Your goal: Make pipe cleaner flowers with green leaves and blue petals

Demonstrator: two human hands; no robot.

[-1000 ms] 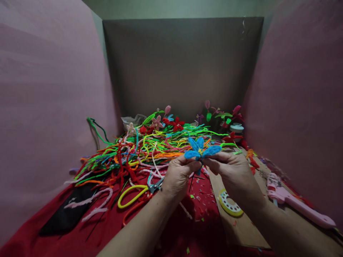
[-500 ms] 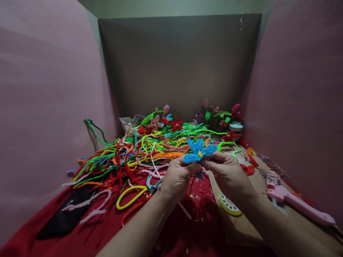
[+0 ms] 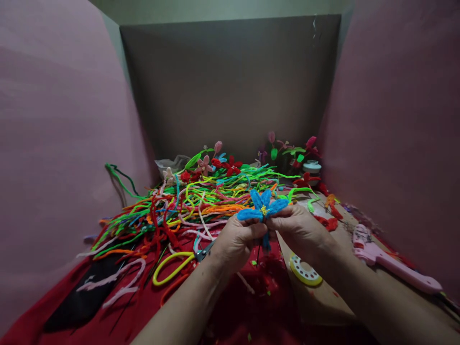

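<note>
Between my hands is a blue pipe-cleaner flower [image 3: 261, 203] with a cluster of small yellow stamens at its centre. Its petals spread out, one of them hanging down below my fingers, and a thin dark stem shows under it. My left hand [image 3: 239, 239] pinches the flower's base from the left, thumb against the underside. From the right, my right hand [image 3: 296, 225] closes thumb and fingers at the base of the right petal. Exactly what each fingertip presses on is partly hidden by the petals.
A heap of coloured pipe cleaners [image 3: 212, 191] lies behind my hands. Scissors with yellow and orange handles [image 3: 172, 268] are beside my left forearm. On the right are a yellow-rimmed tape roll [image 3: 306, 270], a pink glue gun [image 3: 398, 270] and a white-lidded jar [image 3: 311, 166]. Pink walls [image 3: 46, 120] flank both sides.
The flower has tilted a little, its left petal now flatter and its lower petal more visible. My hands still hold it; the whole view has shifted slightly.
</note>
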